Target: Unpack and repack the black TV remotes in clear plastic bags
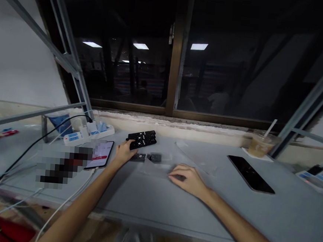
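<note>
Several black remote controls lie bunched together near the back of the grey table. My left hand grips the left end of the nearest one, fingers over its top and thumb at its near edge. Just in front lies another dark remote control, partly covered by a clear plastic bag. At the bag's right end, my right hand is closed in a pinch on the thin plastic; the exact grip is hard to make out.
More clear plastic lies behind my right hand. A dark phone and an iced drink cup stand to the right. At left are a lit phone, a power strip, cables and a blurred-out patch.
</note>
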A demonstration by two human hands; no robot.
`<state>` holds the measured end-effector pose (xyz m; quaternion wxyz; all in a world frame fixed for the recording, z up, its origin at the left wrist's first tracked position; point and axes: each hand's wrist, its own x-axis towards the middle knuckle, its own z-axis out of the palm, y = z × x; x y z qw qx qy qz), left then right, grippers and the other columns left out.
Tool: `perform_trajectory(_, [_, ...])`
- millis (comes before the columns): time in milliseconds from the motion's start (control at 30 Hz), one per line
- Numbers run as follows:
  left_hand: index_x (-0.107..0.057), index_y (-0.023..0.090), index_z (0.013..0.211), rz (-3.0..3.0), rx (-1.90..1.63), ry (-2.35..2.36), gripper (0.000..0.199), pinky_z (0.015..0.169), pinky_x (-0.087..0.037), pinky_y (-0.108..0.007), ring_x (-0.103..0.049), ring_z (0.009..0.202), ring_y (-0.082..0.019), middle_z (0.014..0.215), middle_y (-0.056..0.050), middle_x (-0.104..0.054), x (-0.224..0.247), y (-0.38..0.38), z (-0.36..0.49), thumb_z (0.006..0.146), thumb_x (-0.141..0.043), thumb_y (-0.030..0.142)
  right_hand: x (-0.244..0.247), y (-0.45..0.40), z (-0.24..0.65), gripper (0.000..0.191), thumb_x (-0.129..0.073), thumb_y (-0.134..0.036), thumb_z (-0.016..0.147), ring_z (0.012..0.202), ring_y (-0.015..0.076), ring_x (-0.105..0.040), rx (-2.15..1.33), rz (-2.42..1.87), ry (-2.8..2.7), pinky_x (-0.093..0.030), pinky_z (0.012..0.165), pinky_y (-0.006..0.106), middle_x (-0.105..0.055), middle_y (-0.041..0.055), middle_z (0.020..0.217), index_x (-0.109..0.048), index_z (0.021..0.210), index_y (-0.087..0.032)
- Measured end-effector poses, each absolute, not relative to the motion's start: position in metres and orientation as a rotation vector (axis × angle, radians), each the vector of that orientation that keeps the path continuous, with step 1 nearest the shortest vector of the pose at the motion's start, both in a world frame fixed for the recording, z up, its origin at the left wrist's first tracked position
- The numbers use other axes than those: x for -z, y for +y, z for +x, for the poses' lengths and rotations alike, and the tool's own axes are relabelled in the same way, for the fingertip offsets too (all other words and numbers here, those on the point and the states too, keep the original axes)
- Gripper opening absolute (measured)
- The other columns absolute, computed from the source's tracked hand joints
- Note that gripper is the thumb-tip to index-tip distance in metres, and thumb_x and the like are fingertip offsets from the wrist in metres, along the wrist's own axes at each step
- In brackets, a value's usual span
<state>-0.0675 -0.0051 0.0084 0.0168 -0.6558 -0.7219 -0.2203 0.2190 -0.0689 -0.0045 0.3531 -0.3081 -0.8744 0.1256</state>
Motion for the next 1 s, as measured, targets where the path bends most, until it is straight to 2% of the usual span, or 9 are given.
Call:
perform_trajectory(100, [-0.05,0.018,0.115,-2.058,0.741,-2.194,0.041,0.088,-0.039,-0.035,-0.053,0.105,-0.022,0.112,-0.008,-0.058,-0.008,-0.004,-0.068,0.075,-0.057,0.027,0.008,-0.066,0.219,0.017,-0.055,-0.029,0.078,0.072,0.0141,-0.061,-0.419,-0.788,-2.245,-0.046,0.067,0.026,-0.068,0.0021,0.079,-0.07,0.083,-0.024])
perform_trajectory(200, [-0.05,0.019,0.116,-2.09,0.766,-2.104,0.042,0.085,-0.042,-0.031,-0.056,0.099,-0.021,0.112,-0.008,-0.056,-0.007,-0.005,-0.068,0.075,-0.058,0.026,0.006,-0.065,0.22,0.018,-0.056,-0.033,0.077,0.069,0.0136,-0.06,-0.574,-0.85,-2.177,-0.045,0.061,0.024,-0.068,0.0025,0.077,-0.07,0.079,-0.023])
perform_trajectory(333, [-0.05,0.019,0.117,-2.111,0.834,-1.923,0.04,0.083,-0.046,-0.03,-0.057,0.096,-0.021,0.113,-0.007,-0.052,-0.007,-0.005,-0.069,0.078,-0.055,0.025,0.004,-0.063,0.219,0.025,-0.054,-0.04,0.077,0.065,0.0143,-0.059,-0.767,-1.02,-1.998,-0.042,0.052,0.023,-0.069,0.0038,0.076,-0.07,0.071,-0.02])
perform_trajectory(467, [-0.049,0.017,0.118,-2.055,1.032,-1.65,0.039,0.085,-0.047,-0.031,-0.055,0.098,-0.02,0.11,-0.009,-0.05,-0.009,-0.006,-0.071,0.081,-0.051,0.027,0.008,-0.057,0.22,0.033,-0.053,-0.046,0.076,0.059,0.013,-0.057,-0.997,-1.108,-1.801,-0.041,0.047,0.022,-0.069,0.0066,0.076,-0.07,0.072,-0.018])
perform_trajectory(667, [-0.042,0.021,0.123,-2.019,1.242,-1.314,0.041,0.091,-0.045,-0.034,-0.051,0.108,-0.019,0.112,-0.008,-0.048,-0.016,-0.017,-0.06,0.084,-0.049,0.03,0.004,-0.052,0.223,0.036,-0.058,-0.048,0.071,0.055,0.0092,-0.055,-1.192,-1.039,-1.513,-0.042,0.043,0.018,-0.066,0.0063,0.075,-0.068,0.082,-0.015])
perform_trajectory(733, [-0.042,0.023,0.123,-2.112,1.183,-1.205,0.039,0.093,-0.044,-0.035,-0.048,0.113,-0.02,0.115,-0.008,-0.048,-0.017,-0.024,-0.05,0.085,-0.048,0.029,-0.002,-0.054,0.224,0.04,-0.059,-0.048,0.071,0.054,0.0087,-0.055,-1.221,-0.998,-1.41,-0.041,0.039,0.017,-0.066,0.0063,0.084,-0.064,0.095,-0.017])
perform_trajectory(800, [-0.044,0.022,0.12,-2.208,1.106,-1.07,0.036,0.094,-0.044,-0.035,-0.046,0.115,-0.021,0.116,-0.009,-0.048,-0.016,-0.03,-0.037,0.085,-0.047,0.028,-0.007,-0.057,0.225,0.05,-0.058,-0.05,0.071,0.056,0.01,-0.058,-1.251,-0.961,-1.331,-0.041,0.035,0.017,-0.065,0.0073,0.096,-0.053,0.112,-0.021])
perform_trajectory(867, [-0.047,0.021,0.116,-2.288,1.058,-0.924,0.032,0.091,-0.046,-0.035,-0.048,0.113,-0.021,0.113,-0.01,-0.05,-0.015,-0.036,-0.023,0.084,-0.048,0.027,-0.01,-0.058,0.225,0.058,-0.057,-0.051,0.071,0.058,0.0115,-0.06,-1.282,-0.933,-1.279,-0.041,0.033,0.016,-0.064,0.0082,0.101,-0.043,0.121,-0.023])
perform_trajectory(1000, [-0.049,0.021,0.11,-2.302,1.114,-0.777,0.027,0.089,-0.047,-0.034,-0.051,0.108,-0.02,0.106,-0.008,-0.053,-0.014,-0.045,-0.005,0.083,-0.051,0.026,-0.008,-0.051,0.225,0.064,-0.062,-0.049,0.069,0.048,0.0091,-0.057,-1.284,-0.95,-1.118,-0.039,0.031,0.015,-0.065,0.0052,0.088,-0.039,0.122,-0.023])
